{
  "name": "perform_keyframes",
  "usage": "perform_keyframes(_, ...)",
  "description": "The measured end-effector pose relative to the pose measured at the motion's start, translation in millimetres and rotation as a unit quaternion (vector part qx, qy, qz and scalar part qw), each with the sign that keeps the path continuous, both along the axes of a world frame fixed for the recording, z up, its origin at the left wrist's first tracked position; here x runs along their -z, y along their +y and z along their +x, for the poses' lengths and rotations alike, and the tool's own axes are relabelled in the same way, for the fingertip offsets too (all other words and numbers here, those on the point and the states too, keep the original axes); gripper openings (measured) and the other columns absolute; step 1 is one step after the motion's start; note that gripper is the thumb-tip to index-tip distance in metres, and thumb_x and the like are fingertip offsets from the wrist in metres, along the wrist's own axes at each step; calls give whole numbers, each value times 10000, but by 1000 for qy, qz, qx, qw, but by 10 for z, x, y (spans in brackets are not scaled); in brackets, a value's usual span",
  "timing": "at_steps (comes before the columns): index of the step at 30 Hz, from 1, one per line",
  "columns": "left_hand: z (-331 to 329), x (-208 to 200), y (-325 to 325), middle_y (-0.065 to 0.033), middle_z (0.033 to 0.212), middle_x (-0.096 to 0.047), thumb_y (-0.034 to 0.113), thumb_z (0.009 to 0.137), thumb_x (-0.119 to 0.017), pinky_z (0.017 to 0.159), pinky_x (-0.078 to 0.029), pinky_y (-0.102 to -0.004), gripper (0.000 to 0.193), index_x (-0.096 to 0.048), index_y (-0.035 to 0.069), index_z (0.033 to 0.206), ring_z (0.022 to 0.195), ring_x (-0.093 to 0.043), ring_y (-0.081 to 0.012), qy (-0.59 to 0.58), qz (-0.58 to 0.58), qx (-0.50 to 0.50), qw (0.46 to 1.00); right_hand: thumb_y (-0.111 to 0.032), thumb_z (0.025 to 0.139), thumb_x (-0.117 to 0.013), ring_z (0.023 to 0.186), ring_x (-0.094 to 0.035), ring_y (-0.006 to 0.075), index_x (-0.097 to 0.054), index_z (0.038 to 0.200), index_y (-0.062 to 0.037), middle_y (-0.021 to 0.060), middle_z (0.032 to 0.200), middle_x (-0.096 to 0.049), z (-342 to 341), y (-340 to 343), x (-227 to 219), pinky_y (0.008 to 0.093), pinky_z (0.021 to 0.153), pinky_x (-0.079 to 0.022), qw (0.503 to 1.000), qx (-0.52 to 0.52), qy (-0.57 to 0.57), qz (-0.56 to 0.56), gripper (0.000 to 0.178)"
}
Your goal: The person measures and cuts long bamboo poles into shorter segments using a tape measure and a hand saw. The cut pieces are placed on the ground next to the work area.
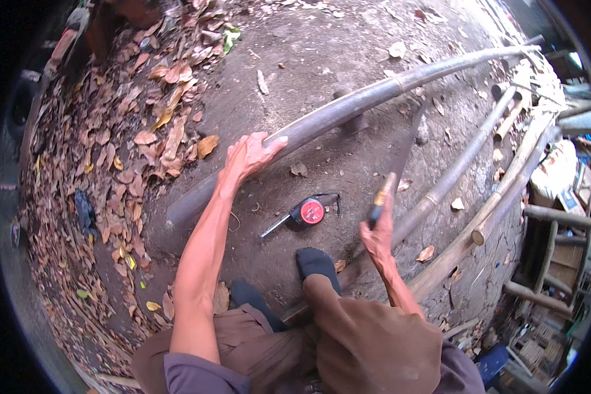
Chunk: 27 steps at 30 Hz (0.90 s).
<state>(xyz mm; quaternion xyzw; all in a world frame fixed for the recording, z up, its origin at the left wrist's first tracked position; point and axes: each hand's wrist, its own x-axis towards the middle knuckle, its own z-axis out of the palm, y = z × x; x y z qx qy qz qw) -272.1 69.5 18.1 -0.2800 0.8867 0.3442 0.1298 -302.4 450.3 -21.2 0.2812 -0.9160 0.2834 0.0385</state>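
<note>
A long, dark bamboo pole (348, 113) slants from the lower left to the far right, lifted off the soil by a short log piece (353, 123) beneath it. My left hand (253, 154) grips this pole from above near its left end, thumb lying along it. In my right hand (378, 230) is a long-bladed cutting tool (406, 141) with a black and yellow handle. Its blade points away from me, the tip just short of the pole; whether it has teeth is too blurred to tell. Between my arms, a red and black tape measure (310, 211) lies beside a silver rod (276, 225).
More bamboo poles (450, 184) lie to the right, close to my right hand. My dark-socked feet (316, 266) are near the tape measure. Dry leaves (125, 177) cover the left ground. A wooden frame (551, 256) and clutter stand at the right edge.
</note>
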Motion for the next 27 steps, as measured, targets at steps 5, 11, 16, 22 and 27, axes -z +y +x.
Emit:
perform_keyframes(5, 14, -6, -49, -212, 1088, -706, 715, 852, -512, 931, -454, -553, 730, -702, 67, 1127, 1096, -647, -394, -10, 14, -14, 1000, -52, 970, -526, 673, -525, 96, -273, 1568, -102, 39, 932, -600, 34, -171, -1376, 276, 656, -498, 908, 223, -172, -310, 652)
perform_keyframes(11, 13, 47, -4, -222, 1203, -670, 732, 872, -477, 983, -453, -542, 762, -666, 68, 1195, 1163, -615, -406, -16, -14, -33, 999, -34, 910, -529, 662, -513, 84, -257, 1563, -32, 22, 858, -596, 47, -307, -1737, 216, 598, -440, 941, 29, -100, -321, 707)
perform_keyframes(16, 2, 16, 133, -217, 1226, -663, 744, 879, -450, 985, -443, -548, 779, -648, 98, 1267, 1186, -605, -398, -15, -45, -44, 998, -232, 933, -602, 949, -616, 155, -420, 1479, 16, 134, 1133, -646, -40, -692, -1528, 284, 820, -516, 904, 1, -242, -353, 626)
perform_keyframes(22, -7, 44, 157, -243, 1148, -687, 749, 874, -451, 943, -475, -529, 758, -672, 117, 1232, 1128, -632, -421, -22, -83, -42, 995, -166, 965, -609, 856, -645, 105, -565, 1382, -11, 148, 1044, -720, -64, -1225, -1127, 269, 735, -528, 906, -32, -318, -279, 447)
perform_keyframes(27, 46, 49, 121, -258, 1046, -701, 708, 882, -482, 887, -503, -536, 697, -695, 117, 1183, 1038, -662, -435, -6, -95, -42, 995, -158, 948, -617, 828, -661, 108, -583, 1364, -20, 177, 1039, -730, 11, -1374, -838, 282, 729, -537, 918, -68, -266, -288, 439)
